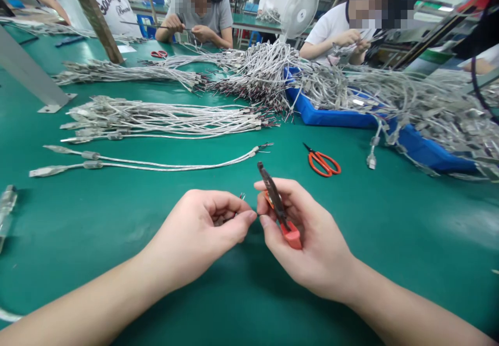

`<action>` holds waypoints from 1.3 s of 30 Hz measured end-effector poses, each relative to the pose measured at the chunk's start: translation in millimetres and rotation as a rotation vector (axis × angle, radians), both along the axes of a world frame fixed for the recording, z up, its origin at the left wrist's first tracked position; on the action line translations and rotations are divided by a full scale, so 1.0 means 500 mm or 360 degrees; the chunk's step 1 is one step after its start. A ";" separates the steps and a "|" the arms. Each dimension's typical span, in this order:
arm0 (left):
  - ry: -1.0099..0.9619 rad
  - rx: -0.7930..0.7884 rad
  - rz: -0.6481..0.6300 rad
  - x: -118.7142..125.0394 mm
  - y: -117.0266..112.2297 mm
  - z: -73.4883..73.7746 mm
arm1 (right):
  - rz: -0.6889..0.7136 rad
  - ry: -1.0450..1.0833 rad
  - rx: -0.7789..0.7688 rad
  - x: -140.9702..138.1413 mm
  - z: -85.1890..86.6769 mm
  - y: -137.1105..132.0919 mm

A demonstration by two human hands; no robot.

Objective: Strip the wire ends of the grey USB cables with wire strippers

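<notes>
Okay: left hand (pixel 197 236) fingers curled, seemingly pinching a short wire (pixel 242 196) (tiny in view); right hand (pixel 304 236) fingers wrapped round pliers (pixel 273 196), tips just beside the wire; steady pinch helps.

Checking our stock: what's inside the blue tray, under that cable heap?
The blue tray is heaped with tangled silver-white cables. They cover its floor, so anything lying beneath them cannot be seen.

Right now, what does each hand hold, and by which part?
Right hand: orange-handled wire cutters, by the handles. Left hand: a thin cable, pinched near its stripped end.
</notes>
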State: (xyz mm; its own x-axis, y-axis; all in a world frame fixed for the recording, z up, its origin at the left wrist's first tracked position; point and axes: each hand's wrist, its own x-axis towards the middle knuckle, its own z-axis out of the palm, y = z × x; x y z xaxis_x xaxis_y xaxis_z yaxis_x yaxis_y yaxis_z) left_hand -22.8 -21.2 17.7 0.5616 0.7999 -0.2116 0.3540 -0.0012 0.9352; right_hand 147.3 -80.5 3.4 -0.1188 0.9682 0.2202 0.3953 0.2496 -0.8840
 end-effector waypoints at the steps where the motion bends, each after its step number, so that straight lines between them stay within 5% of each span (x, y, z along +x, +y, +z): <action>1: 0.0002 -0.0011 -0.0009 0.000 0.000 -0.001 | 0.0017 -0.0013 0.0001 0.000 -0.001 0.000; 7: -0.0002 -0.0062 -0.0016 0.003 -0.004 -0.001 | 0.0003 -0.0186 0.0032 0.002 -0.009 0.000; 14: -0.0016 -0.0066 0.0313 -0.005 0.011 0.024 | -0.0476 -0.0033 0.0064 0.035 0.005 0.036; 22: -0.0059 -0.0177 0.0243 0.001 0.009 0.021 | -0.0154 0.0207 -0.0133 0.011 0.010 0.014; 39: -0.0235 -0.0302 0.0146 -0.002 0.005 0.004 | -0.0166 0.0582 -0.0468 0.013 0.003 0.021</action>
State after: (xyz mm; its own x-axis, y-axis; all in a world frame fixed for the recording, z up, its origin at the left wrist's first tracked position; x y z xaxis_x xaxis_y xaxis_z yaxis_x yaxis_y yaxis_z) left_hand -24.0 -18.7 19.5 0.5248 0.8026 -0.2837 0.2040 0.2050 0.9573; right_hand 153.5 -70.0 4.8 0.0162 0.9983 -0.0555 0.0547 -0.0563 -0.9969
